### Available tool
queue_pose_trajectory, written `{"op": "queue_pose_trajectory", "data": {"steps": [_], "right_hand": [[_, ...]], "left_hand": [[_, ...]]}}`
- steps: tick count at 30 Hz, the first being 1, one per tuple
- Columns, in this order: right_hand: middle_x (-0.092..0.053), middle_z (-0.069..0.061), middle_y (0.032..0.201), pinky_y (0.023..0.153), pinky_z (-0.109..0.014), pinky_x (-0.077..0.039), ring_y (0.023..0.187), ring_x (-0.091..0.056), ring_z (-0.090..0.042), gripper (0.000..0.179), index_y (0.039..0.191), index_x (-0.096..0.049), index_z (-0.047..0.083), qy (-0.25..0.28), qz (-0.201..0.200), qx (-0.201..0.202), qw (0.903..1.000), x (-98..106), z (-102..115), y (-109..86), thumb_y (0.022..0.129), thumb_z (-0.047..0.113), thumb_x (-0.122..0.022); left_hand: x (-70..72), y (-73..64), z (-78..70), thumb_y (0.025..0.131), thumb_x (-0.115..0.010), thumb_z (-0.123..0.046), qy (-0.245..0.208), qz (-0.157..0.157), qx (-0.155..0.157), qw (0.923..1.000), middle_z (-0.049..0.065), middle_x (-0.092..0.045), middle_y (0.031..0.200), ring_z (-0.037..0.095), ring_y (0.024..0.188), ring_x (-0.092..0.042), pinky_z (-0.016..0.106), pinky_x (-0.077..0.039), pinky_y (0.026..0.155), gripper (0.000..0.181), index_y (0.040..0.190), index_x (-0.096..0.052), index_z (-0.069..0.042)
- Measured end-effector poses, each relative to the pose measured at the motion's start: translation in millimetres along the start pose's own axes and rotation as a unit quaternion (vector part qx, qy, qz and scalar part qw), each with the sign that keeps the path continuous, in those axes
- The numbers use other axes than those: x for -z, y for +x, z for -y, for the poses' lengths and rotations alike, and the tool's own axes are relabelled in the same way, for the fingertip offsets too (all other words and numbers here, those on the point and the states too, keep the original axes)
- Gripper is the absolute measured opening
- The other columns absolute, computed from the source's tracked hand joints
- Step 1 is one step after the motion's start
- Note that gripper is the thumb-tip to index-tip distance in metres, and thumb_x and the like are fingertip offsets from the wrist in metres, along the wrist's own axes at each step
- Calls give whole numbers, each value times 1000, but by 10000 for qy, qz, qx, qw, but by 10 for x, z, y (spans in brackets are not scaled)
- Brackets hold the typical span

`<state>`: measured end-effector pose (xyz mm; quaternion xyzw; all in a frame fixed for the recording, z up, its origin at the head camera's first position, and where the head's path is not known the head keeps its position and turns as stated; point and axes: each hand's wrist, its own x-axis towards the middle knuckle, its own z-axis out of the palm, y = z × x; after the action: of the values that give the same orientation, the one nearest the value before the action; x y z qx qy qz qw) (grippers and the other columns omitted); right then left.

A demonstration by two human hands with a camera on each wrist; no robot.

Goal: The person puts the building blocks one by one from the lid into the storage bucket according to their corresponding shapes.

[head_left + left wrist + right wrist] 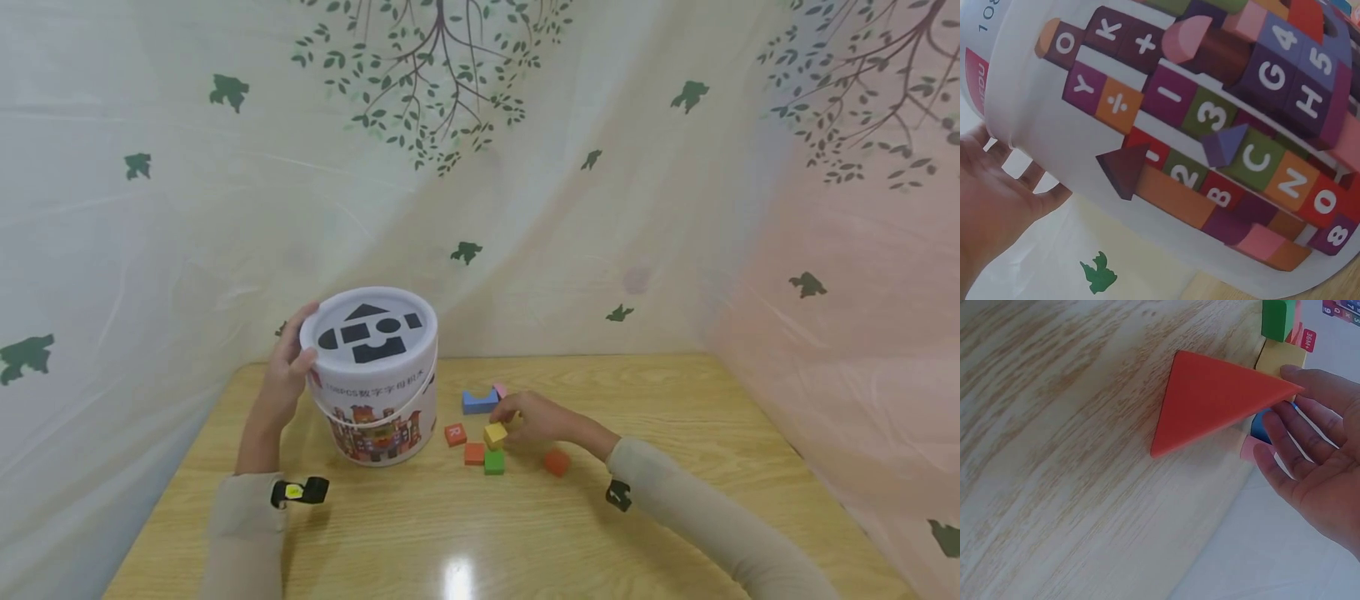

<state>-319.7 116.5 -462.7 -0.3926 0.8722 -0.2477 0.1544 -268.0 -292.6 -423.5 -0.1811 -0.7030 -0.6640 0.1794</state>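
Note:
A large white lidded toy-block bucket [382,442] stands on the left, with dark shapes on its lid and pictured letter blocks on its side [1241,137]. My left hand [285,375] holds it at the upper left, thumb near the front and fingers round the lid's edge. My right hand [536,418] pinches a yellow block [495,435] between thumb and fingers. Close by lie a green block [494,462], a red block [474,454], a red block marked R [454,434] and a blue notched block [480,403]. A pink block [500,390] is partly hidden behind the right hand.
A red triangular block [1216,406] lies on the wooden table [480,533] below my right wrist. Pale cloth [570,250] printed with branches and green birds hangs behind the table and at its sides.

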Motion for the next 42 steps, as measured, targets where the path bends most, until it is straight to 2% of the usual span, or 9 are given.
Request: {"op": "queue_pose_trajectory", "data": {"steps": [10,14,18,22,27,29,37,42], "right_hand": [[-73,-4,115,98,-48,-53,107,-64,-20,30,117,-73,7,-124,-11,80,9999,97,-18,8,88,8,-76],[-73,-3,116,97,-48,-53,106,-65,-21,28,116,-73,9,-120,-48,155,9998,179,-20,14,88,10,-76],[-72,-5,118,97,-50,-53,107,-66,-23,28,116,-73,10,-78,-113,166,9998,302,29,26,89,13,-76],[-72,-6,121,100,-53,-51,111,-66,-28,29,119,-72,9,-2,-207,86,9997,459,125,46,90,15,-75],[-73,-9,118,100,-53,-52,111,-66,-34,33,120,-70,5,-53,-465,172,9988,678,280,80,90,15,-76],[-73,-10,117,98,-50,-53,111,-67,-33,33,120,-71,4,-80,-584,233,9980,775,338,100,89,15,-76],[-73,-12,119,102,-54,-51,115,-65,-34,35,123,-70,4,96,-1033,374,9939,1171,581,186,90,14,-75],[-72,-13,120,104,-54,-49,115,-65,-31,35,124,-69,3,178,-1225,444,9913,1336,744,256,91,15,-75]], "left_hand": [[-42,2,24,102,-53,-30,-47,-162,79,9998,1,-43,152,10,133,-43,11,-38,104,66,162,-26,-21],[-50,3,25,102,-52,-31,-15,-206,101,9997,2,-43,152,11,133,-43,11,-38,104,66,162,-26,-21],[-45,-4,8,102,-50,-29,124,-174,129,9997,8,-40,155,9,135,-41,13,-36,106,65,162,-26,-21],[-28,-14,-22,103,-47,-26,426,-81,222,9988,12,-35,161,9,140,-38,21,-33,113,63,162,-24,-23],[-17,-15,-69,104,-44,-24,692,-34,363,9969,11,-32,163,11,144,-35,37,-29,121,62,163,-23,-25],[-19,-14,-88,105,-45,-24,758,-41,430,9962,10,-33,163,12,143,-36,39,-29,121,62,163,-23,-26],[-42,-4,-130,104,-46,-24,823,-58,563,9950,10,-32,164,11,141,-36,51,-27,122,64,163,-20,-27],[-67,-1,-142,104,-46,-26,780,-116,608,9950,10,-32,163,10,138,-37,55,-27,121,65,163,-20,-27]]}}
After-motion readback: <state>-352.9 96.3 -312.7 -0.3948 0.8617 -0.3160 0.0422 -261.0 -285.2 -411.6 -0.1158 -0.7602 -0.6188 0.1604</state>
